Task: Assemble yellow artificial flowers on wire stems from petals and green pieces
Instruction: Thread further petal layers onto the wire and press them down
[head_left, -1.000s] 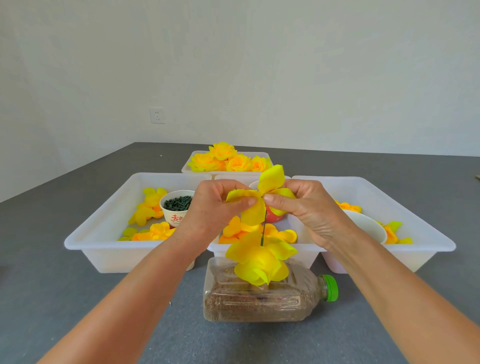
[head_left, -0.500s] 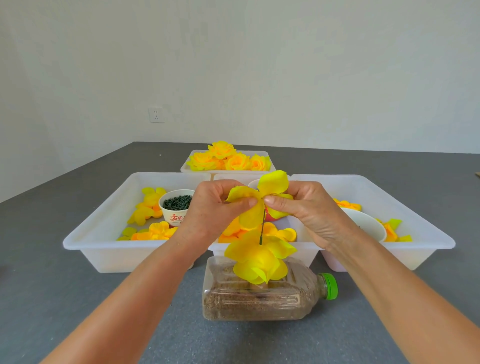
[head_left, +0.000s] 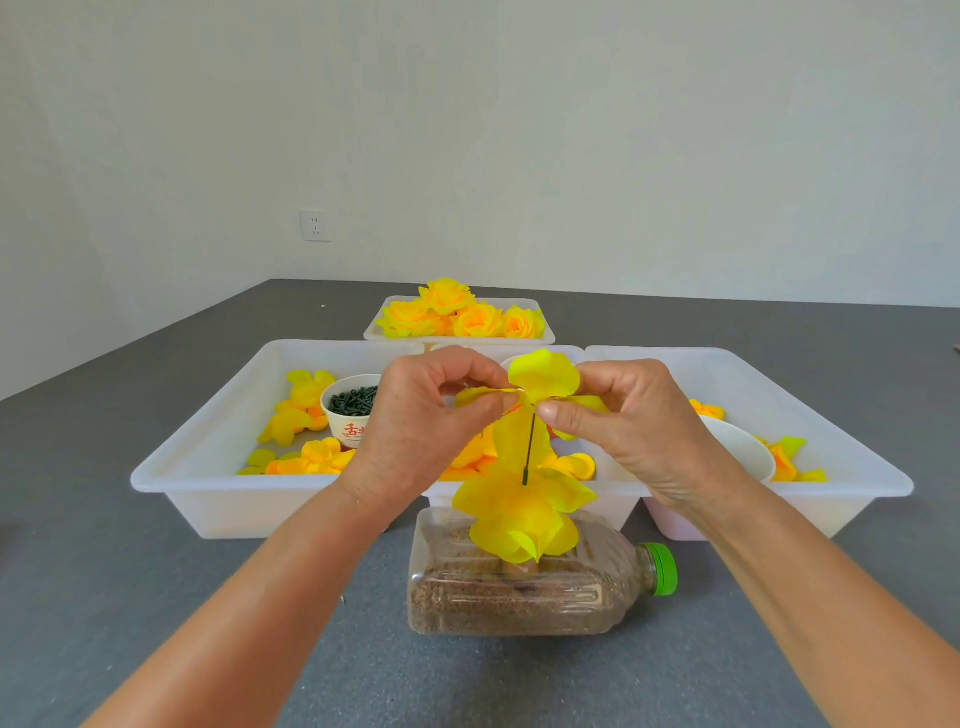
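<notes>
Petal layer held above the wire stem
Left hand (head_left: 415, 431) and right hand (head_left: 634, 426) pinched the yellow petal piece (head_left: 543, 379) between them, atop the wire stem (head_left: 530, 447).

My left hand (head_left: 415, 431) and right hand (head_left: 628, 421) both pinch a yellow petal piece (head_left: 543, 376) at the top of the wire (head_left: 530, 447). Lower petals (head_left: 524, 514) sit on the wire, above a bottle (head_left: 519, 597) lying on the grey table (head_left: 104, 571). White trays (head_left: 208, 467) behind.
</notes>
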